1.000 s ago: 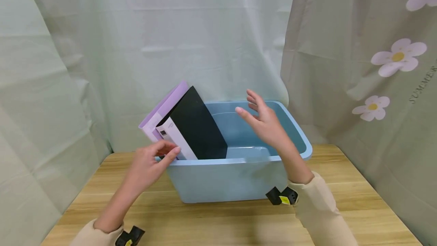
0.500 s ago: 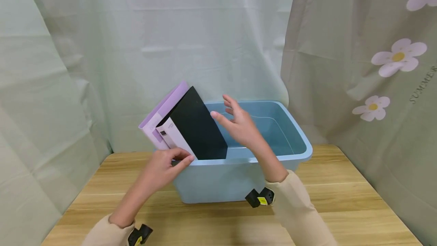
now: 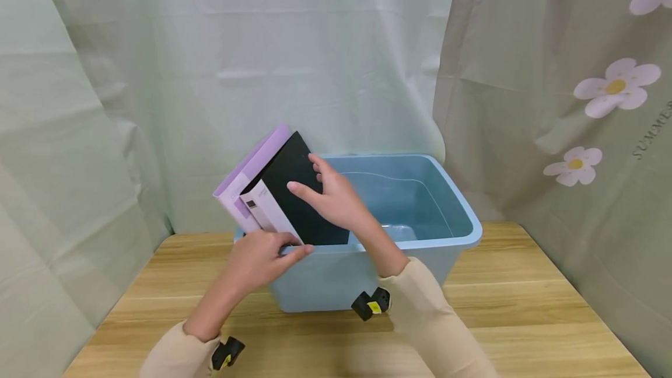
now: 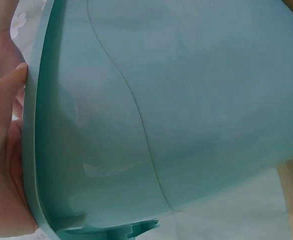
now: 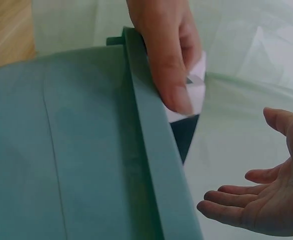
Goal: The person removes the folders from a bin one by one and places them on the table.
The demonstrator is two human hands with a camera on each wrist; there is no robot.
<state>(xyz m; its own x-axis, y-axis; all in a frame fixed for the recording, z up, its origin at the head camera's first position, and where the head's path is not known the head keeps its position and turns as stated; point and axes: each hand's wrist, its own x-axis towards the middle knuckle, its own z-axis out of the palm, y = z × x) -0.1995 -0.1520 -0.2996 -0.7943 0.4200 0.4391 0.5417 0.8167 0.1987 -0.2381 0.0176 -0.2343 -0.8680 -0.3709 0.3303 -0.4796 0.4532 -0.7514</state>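
A black file folder [image 3: 301,191] with a white label along its spine leans inside the blue plastic bin [image 3: 436,244]. Behind it to the left, a purple folder [image 3: 257,159] tilts the same way, its top above the rim. My left hand [image 3: 257,261] rests at the bin's near rim by the lower end of the white spine, thumb stretched along the rim; its other fingertips are partly hidden. My right hand [image 3: 336,197], fingers spread and holding nothing, hovers over the bin in front of the black folder. The right wrist view shows its open palm [image 5: 271,200].
The bin stands on a wooden table [image 3: 504,308], with its right half showing a bare inner floor. Pale curtains [image 3: 315,45] hang close behind and at both sides, the right one printed with flowers.
My right hand has moved left and slightly down, from over the bin's right half to in front of the black folder. My left hand has slid right along the rim. Both folders stay put.
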